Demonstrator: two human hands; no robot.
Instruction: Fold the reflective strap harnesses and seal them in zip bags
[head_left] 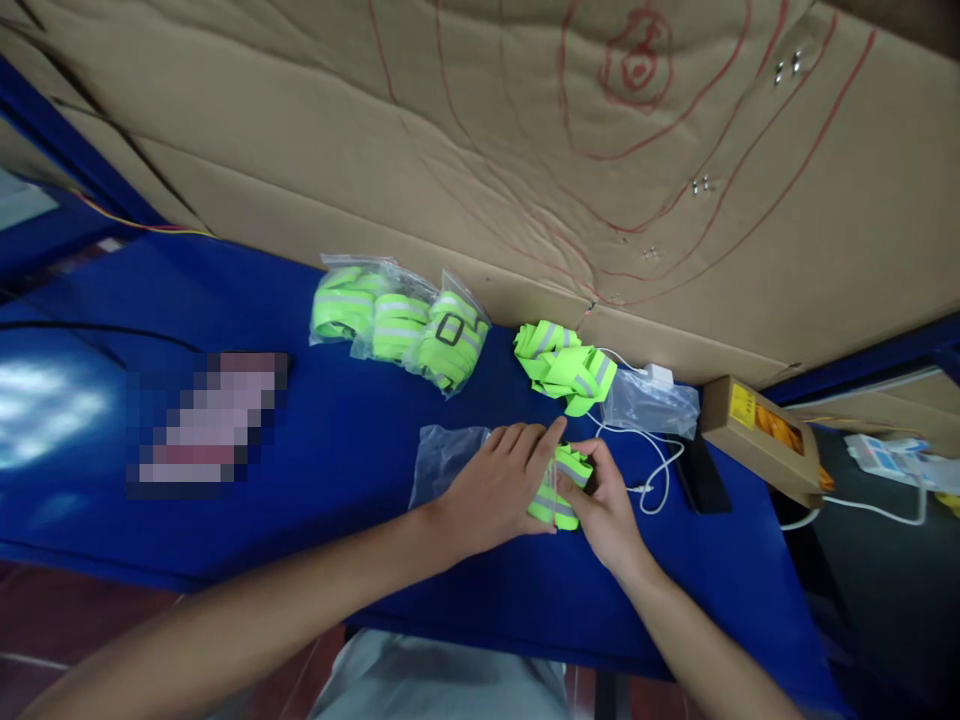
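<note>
A folded neon-green reflective band (564, 487) with grey stripes lies on the blue table (337, 440) between my hands. My left hand (501, 487) presses on its left side, fingers together and forefinger stretched over its top. My right hand (606, 510) pinches its right end. Under my left hand lies an empty clear plastic bag (442, 458). A loose pile of the same green bands (564, 366) sits just behind.
Three clear bags packed with green bands (397, 322) lie at the back left. Another clear bag (651, 402), a white charger cable (660, 462), a dark phone (701, 478) and a small cardboard box (761, 435) are at the right. A cardboard wall (525, 150) rises behind.
</note>
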